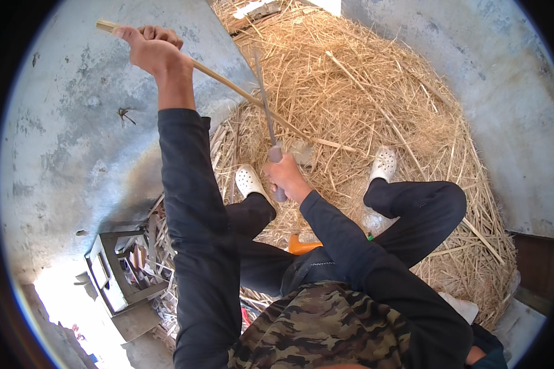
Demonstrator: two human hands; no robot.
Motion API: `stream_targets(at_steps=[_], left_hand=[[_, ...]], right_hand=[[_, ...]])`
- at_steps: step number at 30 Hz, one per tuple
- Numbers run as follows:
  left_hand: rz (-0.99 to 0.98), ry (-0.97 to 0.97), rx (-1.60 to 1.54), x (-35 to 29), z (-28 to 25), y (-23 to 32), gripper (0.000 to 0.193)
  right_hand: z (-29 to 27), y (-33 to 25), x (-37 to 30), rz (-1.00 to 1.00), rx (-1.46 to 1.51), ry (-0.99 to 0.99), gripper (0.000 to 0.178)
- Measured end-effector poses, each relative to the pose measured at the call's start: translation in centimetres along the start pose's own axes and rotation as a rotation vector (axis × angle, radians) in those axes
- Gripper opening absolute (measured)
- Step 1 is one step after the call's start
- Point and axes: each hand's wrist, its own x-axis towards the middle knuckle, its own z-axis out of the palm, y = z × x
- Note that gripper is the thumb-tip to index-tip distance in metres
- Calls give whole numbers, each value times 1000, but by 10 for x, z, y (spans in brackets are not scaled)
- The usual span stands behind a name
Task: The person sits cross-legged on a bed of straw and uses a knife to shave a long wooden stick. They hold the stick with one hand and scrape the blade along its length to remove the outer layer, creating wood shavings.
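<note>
Raised at the upper left, my left hand [157,54] is closed around a long, pale bamboo strip [224,82] near its end. The strip slants down to the right, and its far end reaches the straw. In front of my body my right hand [289,177] grips the brownish handle of a knife [265,98]. Its long, narrow blade points away from me and crosses the strip in the picture. Whether blade and strip touch, I cannot tell.
Straw and split shavings [351,80] cover the floor around my white clogs [385,163]. An orange object [303,245] lies between my legs. Worn grey-blue walls [74,123] rise on both sides. A wooden frame [120,270] with scraps stands at the lower left.
</note>
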Motion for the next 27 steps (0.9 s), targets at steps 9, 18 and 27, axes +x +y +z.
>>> stream_targets(at_steps=[9,18,27], left_hand=[[-48,56,43,-2,-9,4,53],[-19,23,83,-18,8,10,53],[41,-50,27,-29,38,6,54]], right_hand=[[-11,44,22,-51,-159,71,10],[-18,50,22,-69,-214,103,6],[-24,48,23,-277,-449,158,26]])
